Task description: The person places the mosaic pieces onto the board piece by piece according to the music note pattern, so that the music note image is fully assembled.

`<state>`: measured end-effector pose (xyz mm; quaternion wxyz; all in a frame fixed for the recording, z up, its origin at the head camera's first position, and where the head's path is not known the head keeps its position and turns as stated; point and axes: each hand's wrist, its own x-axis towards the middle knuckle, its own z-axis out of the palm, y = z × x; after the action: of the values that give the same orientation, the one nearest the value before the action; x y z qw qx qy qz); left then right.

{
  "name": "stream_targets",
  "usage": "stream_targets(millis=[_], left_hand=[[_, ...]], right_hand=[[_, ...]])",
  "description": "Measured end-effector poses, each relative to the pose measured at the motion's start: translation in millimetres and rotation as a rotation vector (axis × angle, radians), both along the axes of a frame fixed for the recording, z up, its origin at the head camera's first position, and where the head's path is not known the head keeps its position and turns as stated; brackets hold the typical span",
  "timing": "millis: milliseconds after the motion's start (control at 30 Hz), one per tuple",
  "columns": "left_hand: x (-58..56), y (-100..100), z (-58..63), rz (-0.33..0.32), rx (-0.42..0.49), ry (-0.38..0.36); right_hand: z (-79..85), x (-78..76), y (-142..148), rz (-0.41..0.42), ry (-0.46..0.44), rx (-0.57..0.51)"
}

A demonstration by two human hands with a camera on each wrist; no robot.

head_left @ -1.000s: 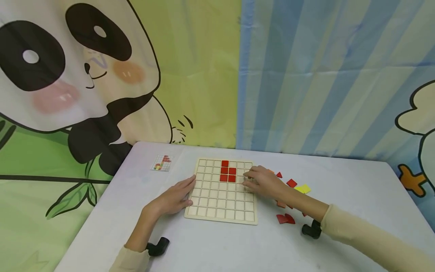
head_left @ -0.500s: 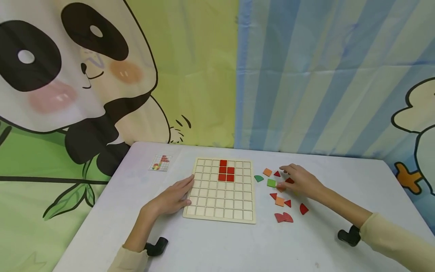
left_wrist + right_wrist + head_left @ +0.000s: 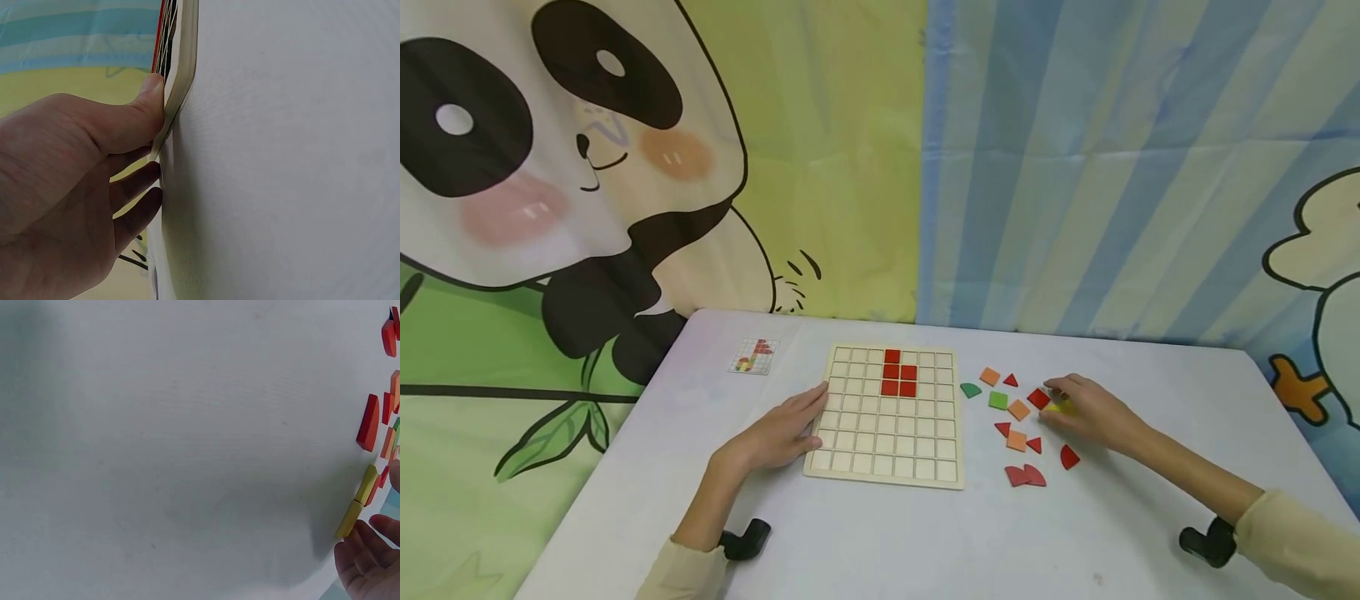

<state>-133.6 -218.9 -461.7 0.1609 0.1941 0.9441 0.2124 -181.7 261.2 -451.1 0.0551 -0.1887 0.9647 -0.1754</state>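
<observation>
Well, right hand [image 3: 1095, 413] at yellow pieces [image 3: 349, 519]

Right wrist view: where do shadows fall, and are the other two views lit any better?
Right wrist: soft shadow on the table beside the yellow pieces; left wrist: fairly dim, a shadow band beside the left hand; head: brighter, more even, no strong glare on the board.

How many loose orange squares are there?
3. One orange square lies farthest back, another right of the green square, and the third is frontmost. The right hand might hide more.
</observation>
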Motion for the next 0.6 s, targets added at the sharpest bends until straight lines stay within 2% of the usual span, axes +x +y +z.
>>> stream_targets(millis=[267,600], left_hand=[[1.1,0,0.7,-0.008,0.005,0.0],[2.1,0,0.9,0.007,0.012,-0.008]], right_hand=[[-6.9,-0.2,-3,-0.015,0.054,0.0],[-5.3,-5.3,-14,-0.047,0.062,0.101]])
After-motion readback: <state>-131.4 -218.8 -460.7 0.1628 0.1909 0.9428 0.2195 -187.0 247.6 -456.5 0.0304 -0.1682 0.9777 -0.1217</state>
